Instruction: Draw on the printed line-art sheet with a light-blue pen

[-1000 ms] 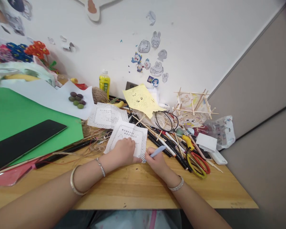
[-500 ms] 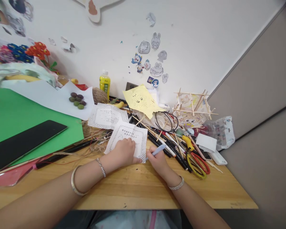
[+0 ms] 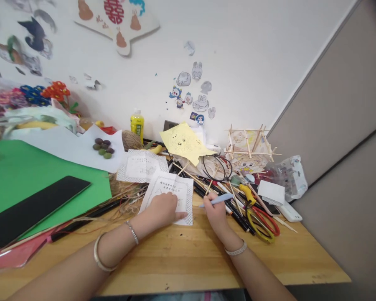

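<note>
My right hand (image 3: 215, 212) is closed on a light blue pen (image 3: 222, 198), thumb and fingers around the barrel, tip pointing left and just clear of the paper's right edge. My left hand (image 3: 163, 209) lies curled on the bordered paper (image 3: 186, 194), thumb stretched out near its lower edge; whether the folded fingers pinch anything, I cannot tell. The paper lies on the desk (image 3: 175, 267), in from the front edge and overlapping a second sheet (image 3: 141, 166).

Handling, in my judgement: paper light, thin, easily creased, apt to slide unless pressed flat at its border. Pen light, stiff, rather smooth; best held low on the barrel.

Markings: two lines of Chinese characters on the paper, too small to read surely. Yellow bottle (image 3: 137, 126), toward the desk's back edge: label begins 冰糖. Wall hanging (image 3: 127, 29): red 囍. No brand legible on the pen.
</note>
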### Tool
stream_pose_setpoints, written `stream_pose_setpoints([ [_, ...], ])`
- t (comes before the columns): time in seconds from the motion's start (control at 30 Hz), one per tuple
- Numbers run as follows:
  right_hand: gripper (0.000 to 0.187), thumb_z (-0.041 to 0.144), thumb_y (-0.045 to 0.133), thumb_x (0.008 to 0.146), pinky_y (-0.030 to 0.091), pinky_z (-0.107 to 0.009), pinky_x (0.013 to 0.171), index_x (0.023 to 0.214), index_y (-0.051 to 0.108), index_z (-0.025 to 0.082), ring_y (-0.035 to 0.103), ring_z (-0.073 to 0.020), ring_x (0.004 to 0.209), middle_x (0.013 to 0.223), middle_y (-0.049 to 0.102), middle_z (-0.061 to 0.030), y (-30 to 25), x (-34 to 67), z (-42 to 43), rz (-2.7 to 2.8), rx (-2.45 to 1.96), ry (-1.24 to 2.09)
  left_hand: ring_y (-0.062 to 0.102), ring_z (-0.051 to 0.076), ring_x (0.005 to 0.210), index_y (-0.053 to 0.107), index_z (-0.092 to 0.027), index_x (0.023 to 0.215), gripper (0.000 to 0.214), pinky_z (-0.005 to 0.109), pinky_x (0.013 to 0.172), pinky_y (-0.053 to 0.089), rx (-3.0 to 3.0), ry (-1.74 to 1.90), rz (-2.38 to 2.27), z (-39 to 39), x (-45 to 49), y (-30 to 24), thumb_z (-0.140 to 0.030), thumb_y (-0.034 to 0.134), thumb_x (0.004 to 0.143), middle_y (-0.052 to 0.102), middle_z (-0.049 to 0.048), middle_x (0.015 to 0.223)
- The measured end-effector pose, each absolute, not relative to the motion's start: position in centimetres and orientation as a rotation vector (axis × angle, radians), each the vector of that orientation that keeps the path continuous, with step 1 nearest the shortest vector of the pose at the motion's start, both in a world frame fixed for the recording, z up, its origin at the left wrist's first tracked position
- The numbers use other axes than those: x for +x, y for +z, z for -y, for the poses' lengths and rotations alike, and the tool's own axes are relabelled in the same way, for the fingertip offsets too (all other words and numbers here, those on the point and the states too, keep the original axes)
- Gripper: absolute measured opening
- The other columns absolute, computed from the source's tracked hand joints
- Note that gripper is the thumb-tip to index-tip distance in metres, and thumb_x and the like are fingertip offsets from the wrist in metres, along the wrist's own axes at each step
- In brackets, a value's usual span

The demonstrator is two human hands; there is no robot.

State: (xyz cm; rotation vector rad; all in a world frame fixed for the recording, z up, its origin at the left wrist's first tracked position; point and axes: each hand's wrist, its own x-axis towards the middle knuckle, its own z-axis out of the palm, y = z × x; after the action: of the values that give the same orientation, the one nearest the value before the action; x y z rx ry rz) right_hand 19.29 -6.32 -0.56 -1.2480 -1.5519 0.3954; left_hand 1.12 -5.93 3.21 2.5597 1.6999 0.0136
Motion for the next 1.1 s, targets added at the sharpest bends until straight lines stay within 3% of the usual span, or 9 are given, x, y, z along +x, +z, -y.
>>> stream_pose_setpoints([
  [0.17, 0.033, 0.036, 0.043, 0.085, 0.035, -0.025, 0.054, 0.056, 0.038, 0.021, 0.042, -0.0127, 0.05, 0.047, 0.042, 0.005, 0.2, 20.6, 5.3, 1.309, -1.238, 0.357, 0.059, 0.03, 0.083, 0.062, -0.007, 0.091, 0.035, 0.036, 0.066, 0.043, 2.492, 0.248, -2.108, 3.7, -1.1, 4.2, -0.037, 0.046, 0.085, 0.062, 0.0185, 0.089],
  [0.3, 0.028, 0.043, 0.046, 0.084, 0.04, -0.027, 0.056, 0.07, 0.052, 0.02, 0.05, -0.016, 0.054, 0.052, 0.052, 0.0021, 0.1, 21.2, 4.5, 1.257, -1.203, 0.428, 0.058, 0.032, 0.085, 0.062, -0.004, 0.089, 0.04, 0.037, 0.066, 0.043, 2.378, 0.242, -2.291, 2.6, -2.4, 3.9, -0.042, 0.051, 0.081, 0.059, 0.0197, 0.088],
  [0.43, 0.026, 0.044, 0.054, 0.079, 0.044, -0.03, 0.065, 0.082, 0.06, 0.019, 0.057, -0.0205, 0.074, 0.081, 0.065, -0.0054, 0.2, 21.3, 4.4, 1.252, -1.177, 0.415, 0.058, 0.032, 0.083, 0.057, -0.001, 0.097, 0.049, 0.036, 0.064, 0.043, 2.346, 0.265, -2.389, 2.1, -3.0, 3.1, -0.046, 0.054, 0.078, 0.057, 0.0215, 0.094],
  [0.5, 0.03, 0.046, 0.053, 0.079, 0.045, -0.029, 0.061, 0.087, 0.061, 0.019, 0.057, -0.0195, 0.069, 0.087, 0.065, -0.0063, 0.4, 21.2, 4.6, 1.23, -1.166, 0.452, 0.058, 0.032, 0.086, 0.056, -0.003, 0.096, 0.044, 0.035, 0.064, 0.043, 2.324, 0.272, -2.354, 1.8, -3.3, 3.0, -0.044, 0.054, 0.078, 0.057, 0.0206, 0.095],
  [0.6, 0.038, 0.052, 0.045, 0.082, 0.041, -0.027, 0.048, 0.092, 0.057, 0.018, 0.051, -0.0148, 0.048, 0.072, 0.065, -0.0045, 0.7, 20.9, 4.7, 1.206, -1.149, 0.595, 0.058, 0.029, 0.088, 0.053, -0.008, 0.095, 0.026, 0.032, 0.066, 0.041, 2.275, 0.377, -2.25, 1.3, -3.8, 3.1, -0.031, 0.048, 0.083, 0.059, 0.0174, 0.096],
  [0.7, 0.041, 0.055, 0.04, 0.083, 0.038, -0.025, 0.042, 0.092, 0.053, 0.017, 0.047, -0.013, 0.041, 0.062, 0.063, -0.0027, 0.6, 20.8, 4.6, 1.228, -1.125, 0.67, 0.06, 0.025, 0.086, 0.05, -0.013, 0.092, 0.015, 0.03, 0.066, 0.039, 2.239, 0.456, -2.182, 0.9, -4.2, 3.5, -0.021, 0.038, 0.087, 0.062, 0.0136, 0.091],
  [0.87, 0.038, 0.054, 0.044, 0.082, 0.042, -0.026, 0.046, 0.088, 0.051, 0.018, 0.05, -0.0129, 0.045, 0.07, 0.064, -0.0045, -0.2, 20.9, 3.9, 1.27, -1.107, 0.698, 0.061, 0.023, 0.075, 0.045, -0.018, 0.094, 0.02, 0.028, 0.059, 0.037, 2.167, 0.701, -2.127, 0.5, -4.4, 4.2, -0.028, 0.028, 0.092, 0.064, 0.0082, 0.079],
  [1.1, 0.039, 0.054, 0.053, 0.076, 0.048, -0.031, 0.058, 0.091, 0.052, 0.018, 0.059, -0.0172, 0.06, 0.083, 0.066, -0.0083, -0.4, 20.5, 3.9, 1.34, -1.075, 0.816, 0.058, 0.019, 0.066, 0.046, -0.02, 0.088, 0.028, 0.028, 0.06, 0.042, 1.993, 1.358, -1.506, 0.2, -4.6, 4.7, -0.045, 0.035, 0.085, 0.06, 0.0014, 0.07],
])
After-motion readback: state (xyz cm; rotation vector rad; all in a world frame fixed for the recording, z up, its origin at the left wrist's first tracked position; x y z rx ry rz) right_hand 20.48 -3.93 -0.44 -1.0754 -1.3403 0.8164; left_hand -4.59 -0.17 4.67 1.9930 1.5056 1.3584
